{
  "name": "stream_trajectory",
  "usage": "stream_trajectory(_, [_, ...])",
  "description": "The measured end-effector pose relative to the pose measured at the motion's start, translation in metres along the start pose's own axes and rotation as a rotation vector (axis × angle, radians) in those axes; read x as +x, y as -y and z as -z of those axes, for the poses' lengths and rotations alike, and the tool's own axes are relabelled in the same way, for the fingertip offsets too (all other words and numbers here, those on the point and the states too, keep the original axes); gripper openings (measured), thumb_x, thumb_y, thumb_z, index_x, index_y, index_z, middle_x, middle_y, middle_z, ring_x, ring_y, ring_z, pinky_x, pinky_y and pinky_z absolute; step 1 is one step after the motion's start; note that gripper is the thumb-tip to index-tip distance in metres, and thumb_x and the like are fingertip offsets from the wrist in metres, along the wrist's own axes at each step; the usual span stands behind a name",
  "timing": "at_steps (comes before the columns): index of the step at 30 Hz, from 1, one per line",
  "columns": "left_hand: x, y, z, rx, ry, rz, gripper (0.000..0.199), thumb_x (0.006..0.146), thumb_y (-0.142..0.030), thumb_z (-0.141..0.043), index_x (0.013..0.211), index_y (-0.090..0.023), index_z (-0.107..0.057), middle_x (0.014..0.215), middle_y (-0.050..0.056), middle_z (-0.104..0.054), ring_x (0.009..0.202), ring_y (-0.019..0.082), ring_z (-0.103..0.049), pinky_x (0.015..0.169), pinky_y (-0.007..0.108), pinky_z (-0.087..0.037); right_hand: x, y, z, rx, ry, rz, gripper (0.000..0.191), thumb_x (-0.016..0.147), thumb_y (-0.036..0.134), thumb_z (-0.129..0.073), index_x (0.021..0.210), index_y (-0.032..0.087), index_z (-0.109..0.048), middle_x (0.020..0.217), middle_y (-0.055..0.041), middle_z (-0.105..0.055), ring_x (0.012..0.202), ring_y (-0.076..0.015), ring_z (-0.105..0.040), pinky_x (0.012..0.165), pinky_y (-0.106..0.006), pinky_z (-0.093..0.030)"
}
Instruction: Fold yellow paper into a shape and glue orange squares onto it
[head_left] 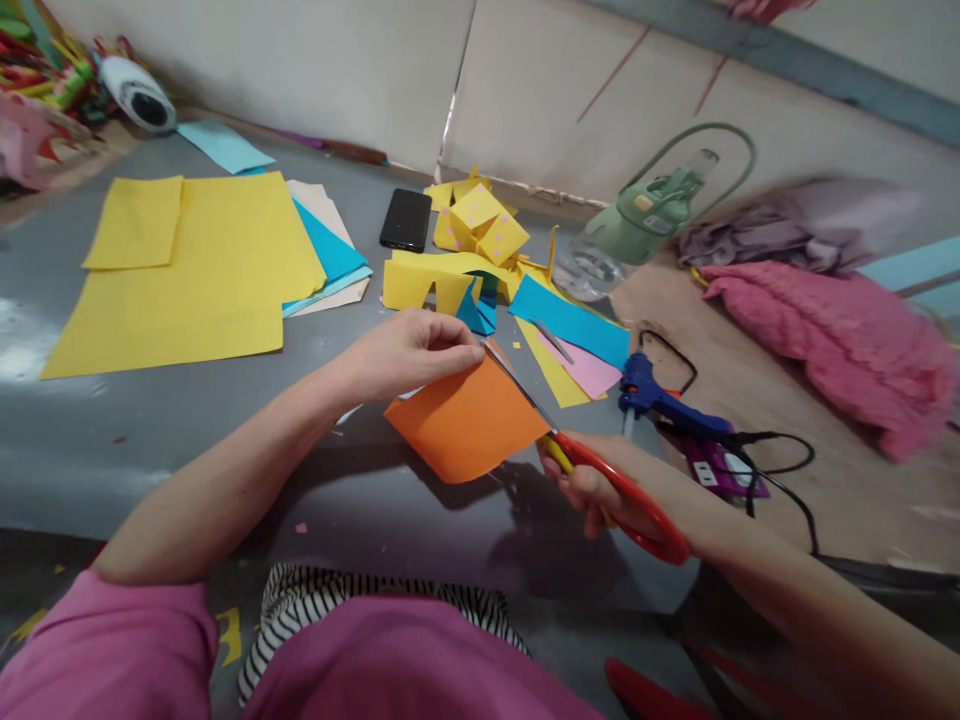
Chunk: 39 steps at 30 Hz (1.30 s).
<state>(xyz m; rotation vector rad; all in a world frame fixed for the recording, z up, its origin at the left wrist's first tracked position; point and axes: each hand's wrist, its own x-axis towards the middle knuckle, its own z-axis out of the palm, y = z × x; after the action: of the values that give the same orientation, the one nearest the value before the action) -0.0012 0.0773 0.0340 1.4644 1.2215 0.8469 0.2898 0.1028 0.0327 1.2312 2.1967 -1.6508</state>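
My left hand (420,350) pinches the upper corner of a sheet of orange paper (469,420), held just over the grey tabletop. In my right hand (592,485) is a pair of scissors (652,515) with red and yellow handles. Their blades lie along the right edge of the orange paper, tips close to my left fingertips. Beyond my hands are a blue paper strip (570,320), a pink paper piece (581,365) and folded yellow paper shapes (480,225), some with pink dots.
Large yellow sheets (217,290) lie at the left, over blue and pale paper. A black phone (406,220) rests near the wall. At the right are a blue glue gun (660,395), a purple power strip (724,470) with cords, a green-topped bottle (637,220) and pink cloth (817,330).
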Motion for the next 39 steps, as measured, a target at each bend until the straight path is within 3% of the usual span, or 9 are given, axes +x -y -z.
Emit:
stream_trajectory(6, [-0.002,-0.001,0.017,0.231,-0.091,-0.016,0.028,0.088,-0.044,-0.057,0.077,-0.02,-0.064,0.072,-0.001,-0.057,0.067,0.014,-0.047,0.062,0.029,-0.032,0.002,0.015,0.002,-0.033,-0.014,-0.121,0.063,0.071,0.084,-0.061,0.081,0.022,-0.051,0.069,0.0028,-0.054,0.051,-0.0116,-0.054,0.046,-0.025,-0.046])
stream_trajectory(10, [-0.014,-0.001,0.052,0.661,-0.529,0.074,0.027,0.091,-0.043,-0.053,0.08,-0.021,-0.064,0.076,0.003,-0.058,0.078,0.019,-0.048,0.073,0.034,-0.031,0.011,0.023,0.008,-0.443,-0.231,-0.143,0.062,0.07,0.084,-0.06,0.074,0.024,-0.048,0.066,-0.0004,-0.056,0.057,-0.0161,-0.053,0.05,-0.026,-0.037])
stream_trajectory(14, [-0.024,0.005,0.079,0.808,-0.768,0.306,0.029,0.094,-0.037,-0.047,0.105,-0.017,-0.066,0.104,0.011,-0.067,0.112,0.034,-0.053,0.092,0.046,-0.034,0.029,0.015,0.016,-0.766,-0.438,-0.18,0.058,0.077,0.083,-0.051,0.074,0.025,-0.044,0.064,-0.0032,-0.057,0.059,-0.0212,-0.056,0.052,-0.028,-0.033])
stream_trajectory(17, [-0.017,0.011,0.071,0.798,-0.934,0.12,0.038,0.091,-0.029,-0.055,0.126,-0.016,-0.061,0.139,0.013,-0.056,0.136,0.037,-0.04,0.104,0.054,-0.028,0.043,0.006,0.021,-0.831,-0.482,-0.214,0.053,0.082,0.077,-0.049,0.08,0.024,-0.047,0.07,-0.0073,-0.063,0.063,-0.0243,-0.06,0.053,-0.029,-0.034])
stream_trajectory(19, [-0.006,0.014,0.052,0.761,-0.883,-0.108,0.038,0.095,-0.028,-0.05,0.129,-0.015,-0.06,0.141,0.014,-0.055,0.133,0.032,-0.044,0.109,0.051,-0.031,0.051,0.004,0.025,-0.844,-0.502,-0.21,0.048,0.084,0.071,-0.051,0.084,0.023,-0.049,0.075,-0.0096,-0.066,0.066,-0.026,-0.062,0.054,-0.03,-0.034])
stream_trajectory(22, [0.013,0.024,0.015,0.721,-0.442,-0.25,0.022,0.093,-0.031,-0.053,0.098,-0.018,-0.071,0.1,0.007,-0.07,0.097,0.021,-0.063,0.089,0.035,-0.049,0.06,0.004,0.03,-0.823,-0.505,-0.147,0.041,0.085,0.063,-0.055,0.087,0.022,-0.05,0.083,-0.0114,-0.069,0.073,-0.0267,-0.065,0.056,-0.03,-0.036])
stream_trajectory(26, [0.027,0.038,-0.017,0.777,0.04,-0.257,0.029,0.093,-0.031,-0.054,0.113,-0.017,-0.07,0.112,0.012,-0.066,0.107,0.026,-0.06,0.093,0.038,-0.047,0.066,0.007,0.035,-0.742,-0.429,-0.029,0.039,0.084,0.061,-0.058,0.084,0.023,-0.049,0.081,-0.0074,-0.068,0.069,-0.0229,-0.062,0.057,-0.029,-0.036])
stream_trajectory(32, [0.027,0.039,-0.015,0.799,0.197,-0.24,0.024,0.091,-0.024,-0.053,0.11,-0.019,-0.068,0.11,0.01,-0.06,0.102,0.023,-0.057,0.089,0.035,-0.045,0.076,0.002,0.037,-0.687,-0.479,0.066,0.041,0.081,0.062,-0.06,0.076,0.025,-0.044,0.074,-0.0046,-0.063,0.065,-0.0205,-0.057,0.057,-0.029,-0.035])
stream_trajectory(39, [0.023,0.031,-0.016,0.664,0.149,-0.142,0.004,0.082,-0.02,-0.059,0.083,-0.018,-0.061,0.094,0.006,-0.06,0.084,0.018,-0.055,0.075,0.031,-0.041,0.079,-0.011,0.032,-0.423,-0.561,0.185,0.043,0.076,0.063,-0.068,0.085,0.023,-0.053,0.079,-0.0027,-0.061,0.07,-0.0202,-0.055,0.063,-0.032,-0.039])
